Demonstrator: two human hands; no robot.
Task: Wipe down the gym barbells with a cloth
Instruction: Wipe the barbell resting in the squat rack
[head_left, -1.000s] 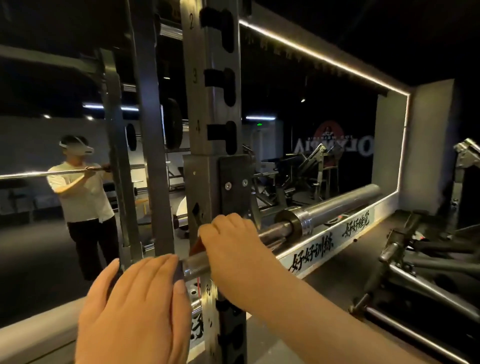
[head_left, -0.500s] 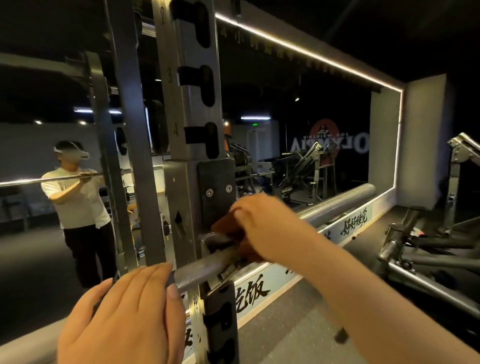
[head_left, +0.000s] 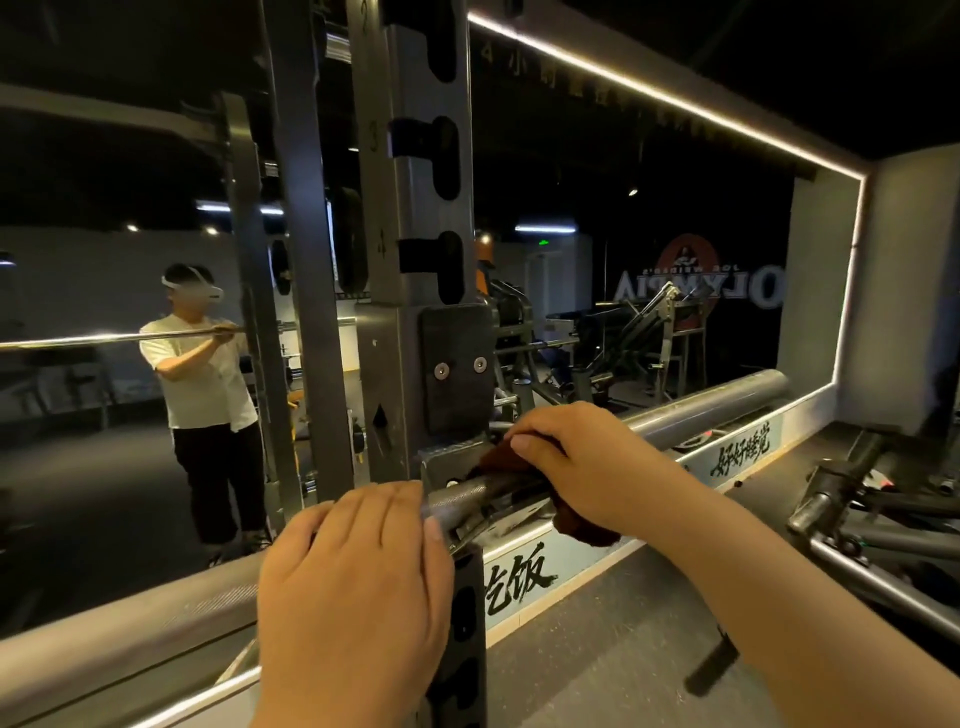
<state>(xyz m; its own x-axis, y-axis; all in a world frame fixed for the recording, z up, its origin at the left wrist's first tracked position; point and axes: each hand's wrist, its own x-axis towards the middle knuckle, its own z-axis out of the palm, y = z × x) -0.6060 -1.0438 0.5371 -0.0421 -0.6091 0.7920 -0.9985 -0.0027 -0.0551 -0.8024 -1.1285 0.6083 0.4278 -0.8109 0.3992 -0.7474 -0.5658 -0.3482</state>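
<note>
A steel barbell (head_left: 483, 491) lies across the hook of a squat rack, its knurled shaft showing between my hands and its thick sleeve (head_left: 717, 410) running off to the right. My left hand (head_left: 358, 587) grips the shaft near the bottom of the view, fingers curled over it. My right hand (head_left: 582, 467) holds a dark red-brown cloth (head_left: 576, 530) wrapped round the bar just right of the rack hook. Part of the cloth hangs below my right palm.
The grey rack upright (head_left: 410, 208) with slotted holes stands directly in front, its lower post (head_left: 462, 649) beside my left hand. A wall mirror (head_left: 623, 234) behind reflects the gym and a person. Machine bars (head_left: 857, 499) lie on the floor at right.
My right hand with the cloth slid right along the bar from the rack upright, past the hook. The view shifted closer; my left hand stayed gripping the shaft.
</note>
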